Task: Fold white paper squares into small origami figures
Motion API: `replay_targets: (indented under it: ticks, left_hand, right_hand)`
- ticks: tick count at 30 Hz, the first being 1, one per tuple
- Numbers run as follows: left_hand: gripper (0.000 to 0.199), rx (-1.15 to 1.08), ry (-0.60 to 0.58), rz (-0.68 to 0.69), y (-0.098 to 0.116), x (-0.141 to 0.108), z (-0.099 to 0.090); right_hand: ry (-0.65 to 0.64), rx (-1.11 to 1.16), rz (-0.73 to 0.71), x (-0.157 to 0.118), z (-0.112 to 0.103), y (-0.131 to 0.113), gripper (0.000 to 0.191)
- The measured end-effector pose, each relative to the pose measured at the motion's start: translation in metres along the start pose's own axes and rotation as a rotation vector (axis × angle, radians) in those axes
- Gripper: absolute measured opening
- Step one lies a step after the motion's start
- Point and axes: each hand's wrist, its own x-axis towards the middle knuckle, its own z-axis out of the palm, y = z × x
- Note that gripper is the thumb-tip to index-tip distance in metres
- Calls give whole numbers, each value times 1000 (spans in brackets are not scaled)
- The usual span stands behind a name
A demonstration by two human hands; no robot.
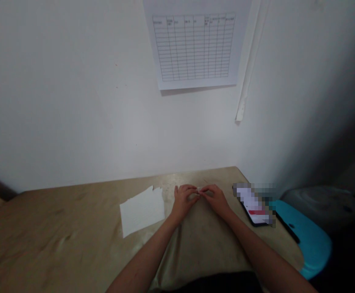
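Observation:
Over the table, my left hand (184,197) and my right hand (215,198) meet fingertip to fingertip. Both pinch a small white piece (199,191), which looks like a scrap of paper; the fingers cover most of it. To the left of my left hand lies a white sheet of paper (142,212) with a ragged, torn far edge. It lies apart from both hands.
A phone (253,205) with a lit, blurred screen lies right of my right hand. The brown-covered table (82,228) meets a white wall. A printed table sheet (195,49) hangs there. Beyond the right edge are a turquoise stool (314,244) and a black pen-like stick (288,228).

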Motion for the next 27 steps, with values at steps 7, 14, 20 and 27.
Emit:
replay_targets:
  ticks: [7,14,20,27]
  left_hand:
    - [14,-75,24,-40,3,1,-1]
    - [11,-122,32,-126,2,2,-2]
    - [11,-136,35,-127,1,2,-1]
    - [14,-120,3,-137,-1,2,2]
  right_hand:
    - [3,88,26,1,-3,-2,24]
    - [-29,114,-13,1,-6,-3,20]
    - [-27,94,-49,2,-6,-3,16]
    - [-14,45,-26,0,-2,4,13]
